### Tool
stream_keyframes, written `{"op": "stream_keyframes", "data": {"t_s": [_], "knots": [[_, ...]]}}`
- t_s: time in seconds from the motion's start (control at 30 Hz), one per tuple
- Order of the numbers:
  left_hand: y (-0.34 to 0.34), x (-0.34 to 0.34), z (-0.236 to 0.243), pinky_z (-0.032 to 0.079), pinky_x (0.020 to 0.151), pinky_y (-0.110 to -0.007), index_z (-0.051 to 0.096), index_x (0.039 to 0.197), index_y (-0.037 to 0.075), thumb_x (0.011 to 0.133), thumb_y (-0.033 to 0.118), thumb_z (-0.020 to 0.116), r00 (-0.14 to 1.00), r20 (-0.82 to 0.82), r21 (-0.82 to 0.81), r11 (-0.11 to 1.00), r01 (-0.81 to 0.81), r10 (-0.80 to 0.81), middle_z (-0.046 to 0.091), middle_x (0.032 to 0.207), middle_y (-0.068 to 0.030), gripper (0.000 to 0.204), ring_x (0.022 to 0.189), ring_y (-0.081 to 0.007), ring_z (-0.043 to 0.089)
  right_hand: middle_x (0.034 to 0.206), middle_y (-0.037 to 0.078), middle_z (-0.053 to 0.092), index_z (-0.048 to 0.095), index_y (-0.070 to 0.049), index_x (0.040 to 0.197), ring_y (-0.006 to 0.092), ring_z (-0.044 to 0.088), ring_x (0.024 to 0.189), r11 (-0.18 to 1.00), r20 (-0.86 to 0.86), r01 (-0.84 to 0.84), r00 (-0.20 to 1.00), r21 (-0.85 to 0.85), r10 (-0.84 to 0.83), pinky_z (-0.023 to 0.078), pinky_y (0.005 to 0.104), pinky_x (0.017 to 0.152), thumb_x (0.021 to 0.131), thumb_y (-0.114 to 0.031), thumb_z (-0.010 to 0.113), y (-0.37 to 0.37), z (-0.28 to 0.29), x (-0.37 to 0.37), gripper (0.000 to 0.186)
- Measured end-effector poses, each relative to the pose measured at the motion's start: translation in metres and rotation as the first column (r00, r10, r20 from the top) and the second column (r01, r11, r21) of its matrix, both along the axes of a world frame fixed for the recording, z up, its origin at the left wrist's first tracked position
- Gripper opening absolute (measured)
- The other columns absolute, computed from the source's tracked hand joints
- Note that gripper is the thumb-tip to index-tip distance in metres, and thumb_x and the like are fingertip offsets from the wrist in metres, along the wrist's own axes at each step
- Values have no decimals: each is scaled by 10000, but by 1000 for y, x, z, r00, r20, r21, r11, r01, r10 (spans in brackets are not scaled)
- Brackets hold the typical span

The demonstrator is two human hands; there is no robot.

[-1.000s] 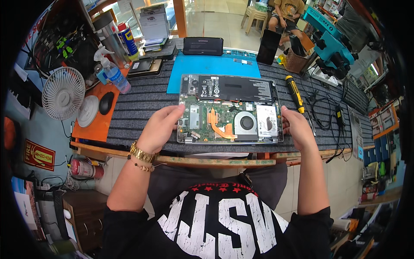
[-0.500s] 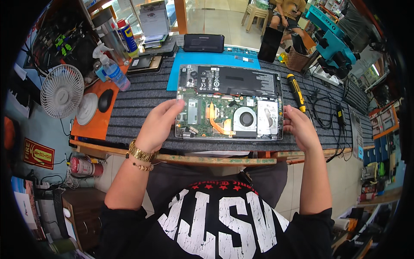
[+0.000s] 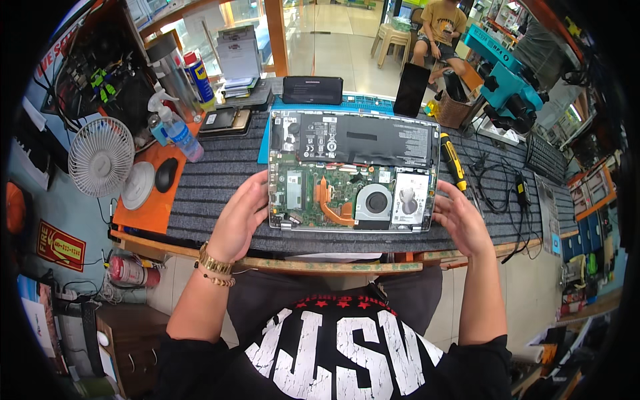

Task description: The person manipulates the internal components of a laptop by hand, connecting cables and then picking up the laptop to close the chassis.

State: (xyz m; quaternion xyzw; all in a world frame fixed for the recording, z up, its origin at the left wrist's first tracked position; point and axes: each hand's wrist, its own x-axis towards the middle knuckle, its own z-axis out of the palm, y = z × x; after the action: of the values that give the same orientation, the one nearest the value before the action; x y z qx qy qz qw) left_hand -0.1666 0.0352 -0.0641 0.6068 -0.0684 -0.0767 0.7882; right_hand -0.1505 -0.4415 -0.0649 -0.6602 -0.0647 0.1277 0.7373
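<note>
An opened-up laptop (image 3: pixel 353 170) with its bottom cover off is between my two hands. Its black battery (image 3: pixel 363 139) spans the far half. The near half shows a green circuit board (image 3: pixel 305 193), a copper heat pipe (image 3: pixel 326 203), a round fan (image 3: pixel 375 202) and a silver drive (image 3: pixel 409 199) at the right. My left hand (image 3: pixel 245 210) grips the laptop's left edge, its fingertips partly hidden by the edge. On the right edge, my right hand (image 3: pixel 461 217) holds on with bent fingers, thumb near the rim.
A blue work mat (image 3: pixel 264 143) lies partly beneath the laptop. A yellow-black screwdriver (image 3: pixel 453 162) and black cables (image 3: pixel 510 193) lie to the right. At left stand a white fan (image 3: pixel 101 157), a spray bottle (image 3: pixel 179 130) and a black mouse (image 3: pixel 166 175). A seated person (image 3: pixel 440 33) is beyond the table.
The laptop has come nearer to me and slightly left, and both hands have moved with it. More of the blue mat's far part is now covered.
</note>
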Motion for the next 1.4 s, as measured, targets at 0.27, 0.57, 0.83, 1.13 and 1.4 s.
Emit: {"op": "stream_keyframes", "data": {"t_s": [0.27,0.57,0.83,1.13,1.4], "knots": [[2,-8,-11,408,1318,-499,326,1742,-16,1141,750,469,996,90,-36,999,-12,15,452,1740,-244,984,1588,-336,493,1713,260,515,353,-59,1769,363,492,1583,992,57,-60,997,109,54,402,516,1284,1057,-693,695,-3,-5,-12,1014],[-1,-14,-20,488,1175,-385,396,1686,29,1120,762,524,982,182,-145,989,-19,45,492,1679,-167,935,1464,-263,561,1745,256,462,354,-69,1765,385,435,1619,964,93,-56,995,259,33,339,563,1321,1029,-661,756,-8,-24,-20,1027],[3,-14,-31,474,1003,-317,501,1570,107,1124,740,550,971,237,-261,964,40,24,573,1555,-87,776,1284,-175,571,1718,234,495,447,-119,1704,387,453,1599,936,180,-104,983,335,44,369,556,1314,1057,-609,730,-9,-39,-23,860],[6,-17,-38,475,1058,-355,566,1426,157,1121,776,518,973,227,-341,939,51,29,617,1447,-33,692,1260,-164,572,1709,201,524,553,-168,1633,377,465,1586,900,242,-171,967,400,76,368,556,1303,1103,-614,645,-10,-45,-22,698],[14,-9,-51,487,1027,-342,572,1374,142,1117,773,531,960,277,-430,889,160,-39,634,1453,-37,682,1258,-155,590,1727,168,514,559,-117,1612,354,466,1592,891,212,-150,975,428,63,406,514,1280,1112,-613,637,-16,-50,-24,709]]}}
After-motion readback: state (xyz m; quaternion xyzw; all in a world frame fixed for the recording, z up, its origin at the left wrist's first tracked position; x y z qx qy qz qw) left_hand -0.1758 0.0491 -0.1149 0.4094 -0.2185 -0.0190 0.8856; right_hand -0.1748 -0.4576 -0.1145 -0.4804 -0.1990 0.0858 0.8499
